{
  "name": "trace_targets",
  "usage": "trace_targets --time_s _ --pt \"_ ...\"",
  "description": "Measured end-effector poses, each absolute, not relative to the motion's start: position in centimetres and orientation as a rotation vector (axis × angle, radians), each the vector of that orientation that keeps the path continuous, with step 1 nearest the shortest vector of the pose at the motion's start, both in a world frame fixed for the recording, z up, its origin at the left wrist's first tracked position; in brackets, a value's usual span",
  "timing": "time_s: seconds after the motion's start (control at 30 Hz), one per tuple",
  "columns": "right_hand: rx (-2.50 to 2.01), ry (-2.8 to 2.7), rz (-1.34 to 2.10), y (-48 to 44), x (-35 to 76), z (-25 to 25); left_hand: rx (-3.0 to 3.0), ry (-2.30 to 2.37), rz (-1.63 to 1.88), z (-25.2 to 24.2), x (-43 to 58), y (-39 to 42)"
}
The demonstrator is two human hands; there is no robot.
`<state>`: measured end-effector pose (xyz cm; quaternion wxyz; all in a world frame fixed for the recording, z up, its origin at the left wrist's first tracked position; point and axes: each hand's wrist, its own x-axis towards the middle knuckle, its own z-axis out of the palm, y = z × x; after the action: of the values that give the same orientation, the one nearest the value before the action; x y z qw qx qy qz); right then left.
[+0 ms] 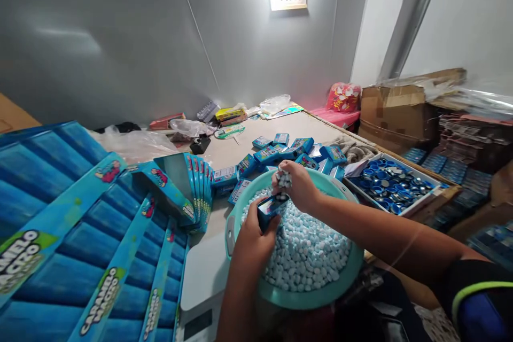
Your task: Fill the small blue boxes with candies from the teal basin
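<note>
My left hand (pixel 254 235) grips a small blue box (pixel 269 212) with a dark opening at its top, over the near left part of a teal basin (pixel 308 300). Small pale blue and white candies (pixel 310 259) fill much of the basin. Closed around a little heap of the same candies (pixel 284 178), my right hand (pixel 300 187) is just above the box's opening. Whether any candies are inside the box I cannot tell. Behind the basin lies a loose pile of small blue printed boxes (pixel 267 155).
Large blue display cartons (pixel 76 240) are stacked at the left, beside a white scale (pixel 204 272). Right of the basin stands a white tray (pixel 411 208) of blue and silver tins. Farther back are brown cardboard boxes (pixel 395 112), a red bag (pixel 343 97) and plastic wrapping (pixel 136 141).
</note>
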<state>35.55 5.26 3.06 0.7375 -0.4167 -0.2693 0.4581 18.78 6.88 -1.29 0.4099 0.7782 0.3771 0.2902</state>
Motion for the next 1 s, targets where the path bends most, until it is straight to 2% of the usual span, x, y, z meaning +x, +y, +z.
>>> trace_targets --time_s 0.2,0.37,0.53,0.73,1.0 --pt "-0.847 -0.597 0.966 5.3 36.0 3.3 2.170 0.781 0.815 -0.7 19.2 7.0" --pt "-0.842 -0.639 0.832 4.9 35.5 3.1 2.294 0.830 0.976 -0.5 19.7 7.0" --pt "-0.798 -0.679 0.889 5.2 35.1 2.3 2.308 0.817 1.090 -0.4 19.8 7.0" --pt "-0.828 -0.703 0.928 5.5 35.0 1.7 2.258 0.790 1.002 -0.2 19.4 7.0" --pt "-0.787 -0.664 0.751 5.7 35.4 2.0 1.922 0.810 0.969 -1.0 19.8 7.7"
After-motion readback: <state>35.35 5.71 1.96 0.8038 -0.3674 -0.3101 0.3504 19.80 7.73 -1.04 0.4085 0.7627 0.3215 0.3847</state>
